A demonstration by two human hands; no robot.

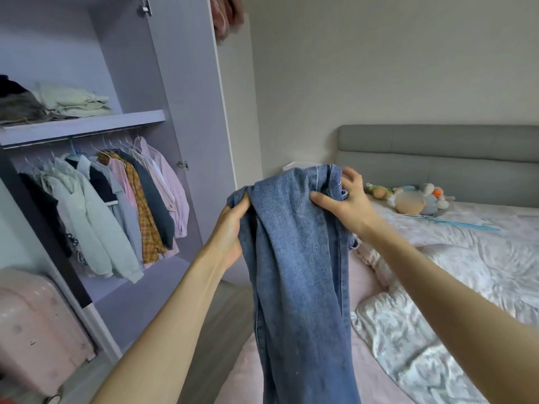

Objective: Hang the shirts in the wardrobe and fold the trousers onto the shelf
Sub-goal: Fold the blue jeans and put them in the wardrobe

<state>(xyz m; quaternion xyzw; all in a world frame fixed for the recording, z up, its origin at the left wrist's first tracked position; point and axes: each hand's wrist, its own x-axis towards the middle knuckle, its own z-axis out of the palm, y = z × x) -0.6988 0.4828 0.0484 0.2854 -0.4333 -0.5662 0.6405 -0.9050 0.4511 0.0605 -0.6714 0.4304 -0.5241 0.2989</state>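
Left hand [233, 225] grips bunched upper edge of blue jeans [300, 258]; right hand [347, 199] pinches waistband, thumb in front, fingers curled behind. Jeans hang between both hands, held up beside bed [455, 258]. Open wardrobe [175, 83] at left: shirts [116, 199] on hangers along rail; shelf [84, 125] above carries folded clothes [70, 100].

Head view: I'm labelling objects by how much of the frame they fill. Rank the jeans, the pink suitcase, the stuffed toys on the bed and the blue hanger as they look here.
1. jeans, nearest the camera, which inflates them
2. pink suitcase, cut off by the frame edge
3. stuffed toys
4. blue hanger, thin

Both the left hand and the right hand grip the jeans.
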